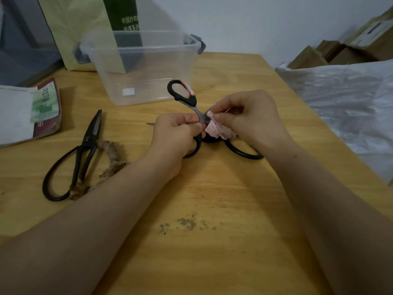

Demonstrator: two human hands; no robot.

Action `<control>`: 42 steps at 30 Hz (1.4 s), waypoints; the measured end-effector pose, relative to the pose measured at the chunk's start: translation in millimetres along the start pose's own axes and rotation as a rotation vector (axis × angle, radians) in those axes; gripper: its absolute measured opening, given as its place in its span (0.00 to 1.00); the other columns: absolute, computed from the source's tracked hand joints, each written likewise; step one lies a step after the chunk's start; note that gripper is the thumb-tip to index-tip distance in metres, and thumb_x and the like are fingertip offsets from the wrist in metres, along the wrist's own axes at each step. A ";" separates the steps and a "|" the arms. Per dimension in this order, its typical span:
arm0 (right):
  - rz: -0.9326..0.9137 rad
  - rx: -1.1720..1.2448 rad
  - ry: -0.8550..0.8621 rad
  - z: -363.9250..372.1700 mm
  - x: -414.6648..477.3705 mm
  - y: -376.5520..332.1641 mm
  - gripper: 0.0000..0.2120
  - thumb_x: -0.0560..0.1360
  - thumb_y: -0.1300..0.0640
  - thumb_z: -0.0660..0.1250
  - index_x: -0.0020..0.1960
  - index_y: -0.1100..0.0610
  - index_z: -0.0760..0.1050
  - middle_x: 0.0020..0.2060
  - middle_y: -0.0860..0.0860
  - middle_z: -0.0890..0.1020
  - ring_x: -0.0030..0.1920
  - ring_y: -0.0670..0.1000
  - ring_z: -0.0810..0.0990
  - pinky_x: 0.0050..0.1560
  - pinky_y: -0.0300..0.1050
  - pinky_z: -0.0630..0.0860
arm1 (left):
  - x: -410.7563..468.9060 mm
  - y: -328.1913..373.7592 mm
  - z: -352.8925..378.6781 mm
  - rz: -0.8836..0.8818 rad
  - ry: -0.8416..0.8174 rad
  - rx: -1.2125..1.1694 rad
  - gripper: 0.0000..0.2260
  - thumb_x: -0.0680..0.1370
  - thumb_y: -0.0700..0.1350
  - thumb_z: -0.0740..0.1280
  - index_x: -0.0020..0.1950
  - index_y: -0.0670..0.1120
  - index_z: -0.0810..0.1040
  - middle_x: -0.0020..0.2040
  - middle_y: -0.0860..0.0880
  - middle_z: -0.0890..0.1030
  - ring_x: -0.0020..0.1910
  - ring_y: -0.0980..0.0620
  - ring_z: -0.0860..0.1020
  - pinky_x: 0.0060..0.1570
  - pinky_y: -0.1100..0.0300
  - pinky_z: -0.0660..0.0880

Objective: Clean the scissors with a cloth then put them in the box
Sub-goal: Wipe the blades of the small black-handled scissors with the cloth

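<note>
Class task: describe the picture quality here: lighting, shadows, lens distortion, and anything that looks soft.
Head view: dim, even light; only faint, soft shadows beside the old black scissors; wide-angle lens swells the forearms near the bottom; the pink cloth and the bag's lettering look soft.

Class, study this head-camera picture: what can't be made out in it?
1. Head view: blades of the held scissors, mostly covered by the left hand, right hand and pink cloth.
2. Head view: only a black handle loop shows under the right wrist; the rest is hidden.
3. Head view: green bag, cut off by the top edge.
</note>
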State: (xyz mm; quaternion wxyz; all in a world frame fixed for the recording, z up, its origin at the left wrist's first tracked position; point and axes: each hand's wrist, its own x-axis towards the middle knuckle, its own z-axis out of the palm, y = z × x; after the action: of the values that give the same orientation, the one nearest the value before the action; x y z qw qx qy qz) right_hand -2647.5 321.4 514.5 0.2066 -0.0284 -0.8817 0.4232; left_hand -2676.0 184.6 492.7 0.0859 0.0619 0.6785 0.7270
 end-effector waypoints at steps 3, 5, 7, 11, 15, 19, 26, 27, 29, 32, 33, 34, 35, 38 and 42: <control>-0.016 0.011 -0.010 6.1 1.4 4.3 0.04 0.71 0.58 0.74 0.40 0.52 0.80 0.35 0.41 0.81 0.39 0.43 0.80 0.39 0.37 0.75 | -0.9 0.4 1.0 -0.002 -0.007 -0.040 0.10 0.76 0.30 0.63 0.39 0.43 0.77 0.34 0.45 0.78 0.35 0.50 0.76 0.23 0.68 0.65; -0.010 0.021 -0.009 7.9 2.8 6.2 0.04 0.71 0.59 0.74 0.41 0.53 0.79 0.36 0.40 0.80 0.42 0.44 0.80 0.43 0.39 0.76 | 0.1 1.3 0.3 -0.011 -0.013 -0.082 0.08 0.76 0.30 0.63 0.42 0.41 0.77 0.34 0.45 0.78 0.33 0.52 0.75 0.21 0.69 0.64; -0.005 0.055 -0.015 10.2 3.3 7.0 0.05 0.71 0.60 0.73 0.43 0.54 0.78 0.38 0.41 0.80 0.45 0.48 0.81 0.47 0.43 0.78 | 1.4 1.9 0.0 -0.015 -0.021 -0.106 0.05 0.76 0.30 0.63 0.48 0.37 0.78 0.34 0.46 0.79 0.32 0.54 0.75 0.21 0.68 0.64; 0.019 0.176 -0.049 10.4 3.4 7.5 0.06 0.70 0.62 0.74 0.41 0.55 0.77 0.37 0.47 0.82 0.41 0.49 0.82 0.44 0.42 0.79 | 1.8 1.4 -0.8 -0.023 -0.017 -0.085 0.10 0.76 0.31 0.63 0.57 0.34 0.76 0.36 0.45 0.79 0.31 0.55 0.76 0.21 0.70 0.65; 0.059 0.336 -0.098 6.2 2.3 4.4 0.07 0.70 0.69 0.72 0.39 0.60 0.76 0.35 0.53 0.82 0.30 0.41 0.81 0.30 0.32 0.74 | 0.2 4.5 -2.0 -0.030 -0.032 -0.088 0.09 0.77 0.30 0.63 0.56 0.33 0.76 0.35 0.43 0.78 0.23 0.59 0.73 0.20 0.69 0.63; 0.046 0.368 -0.146 3.3 1.8 7.1 0.08 0.68 0.75 0.70 0.37 0.64 0.77 0.31 0.51 0.83 0.31 0.43 0.83 0.34 0.32 0.76 | -0.6 5.7 -1.9 -0.046 -0.029 -0.088 0.07 0.76 0.29 0.62 0.47 0.39 0.77 0.33 0.43 0.78 0.21 0.59 0.72 0.20 0.69 0.63; 0.009 0.165 -0.162 -0.3 4.2 10.1 0.06 0.66 0.70 0.75 0.37 0.61 0.81 0.37 0.51 0.83 0.35 0.42 0.83 0.40 0.32 0.78 | -1.4 5.2 -2.2 -0.060 -0.022 -0.069 0.08 0.76 0.29 0.62 0.44 0.40 0.77 0.33 0.43 0.78 0.19 0.60 0.72 0.19 0.70 0.63; 0.009 0.129 -0.164 -0.3 4.9 10.9 0.07 0.66 0.69 0.75 0.36 0.59 0.81 0.36 0.51 0.83 0.35 0.41 0.83 0.41 0.33 0.79 | -1.6 5.0 -2.2 -0.066 -0.019 -0.068 0.07 0.76 0.29 0.62 0.44 0.40 0.76 0.33 0.42 0.78 0.18 0.60 0.71 0.19 0.70 0.63; 0.013 0.069 -0.170 -0.4 6.3 12.4 0.09 0.66 0.68 0.76 0.35 0.56 0.81 0.37 0.51 0.83 0.38 0.45 0.83 0.44 0.40 0.81 | -2.1 4.9 -2.2 -0.077 -0.017 -0.066 0.07 0.76 0.29 0.62 0.45 0.39 0.76 0.33 0.42 0.78 0.17 0.60 0.70 0.18 0.70 0.63; 0.039 0.036 -0.205 -1.4 7.3 13.2 0.08 0.66 0.67 0.76 0.35 0.56 0.81 0.40 0.54 0.84 0.45 0.53 0.84 0.49 0.50 0.81 | -1.8 4.4 -2.4 -0.071 -0.010 -0.053 0.07 0.76 0.29 0.62 0.43 0.39 0.76 0.27 0.46 0.78 0.16 0.60 0.69 0.18 0.70 0.62; 0.044 0.024 -0.222 -1.8 7.4 12.8 0.08 0.66 0.67 0.76 0.35 0.56 0.81 0.40 0.53 0.84 0.46 0.53 0.84 0.50 0.50 0.81 | -1.8 4.4 -2.5 -0.070 -0.005 -0.051 0.07 0.76 0.29 0.62 0.43 0.39 0.76 0.27 0.46 0.78 0.17 0.60 0.69 0.18 0.70 0.62; 0.045 0.007 -0.234 -2.2 7.6 12.7 0.09 0.66 0.67 0.76 0.35 0.55 0.80 0.40 0.52 0.84 0.46 0.52 0.84 0.51 0.50 0.81 | -1.4 4.2 -2.8 -0.067 0.001 -0.050 0.08 0.76 0.29 0.62 0.42 0.39 0.76 0.26 0.47 0.78 0.17 0.59 0.70 0.18 0.70 0.62; 0.043 -0.002 -0.234 -2.7 7.5 12.1 0.09 0.67 0.66 0.76 0.34 0.54 0.80 0.40 0.51 0.84 0.46 0.51 0.83 0.50 0.49 0.81 | -0.9 4.3 -3.4 -0.060 0.006 -0.049 0.08 0.76 0.30 0.63 0.41 0.39 0.77 0.26 0.47 0.78 0.18 0.58 0.70 0.18 0.69 0.61; 0.050 0.129 -0.175 -2.8 4.7 7.4 0.06 0.68 0.66 0.74 0.39 0.58 0.81 0.33 0.47 0.81 0.34 0.41 0.81 0.35 0.34 0.77 | -0.2 5.8 -4.9 -0.018 0.011 -0.045 0.08 0.76 0.33 0.66 0.37 0.39 0.79 0.29 0.44 0.79 0.21 0.55 0.67 0.18 0.68 0.58; 0.128 0.320 -0.141 -1.1 1.4 2.8 0.01 0.73 0.63 0.71 0.43 0.58 0.80 0.28 0.48 0.82 0.26 0.44 0.78 0.23 0.39 0.68 | -2.2 5.9 -5.0 0.023 0.021 -0.043 0.08 0.75 0.33 0.67 0.37 0.42 0.80 0.37 0.37 0.79 0.36 0.44 0.72 0.19 0.69 0.59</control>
State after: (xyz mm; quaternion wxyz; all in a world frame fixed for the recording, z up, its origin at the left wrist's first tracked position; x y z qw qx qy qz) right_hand -2648.7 324.3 513.5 0.1187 -0.0213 -0.8119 0.5712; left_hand -2675.1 178.9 498.3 0.0716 0.0601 0.6629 0.7429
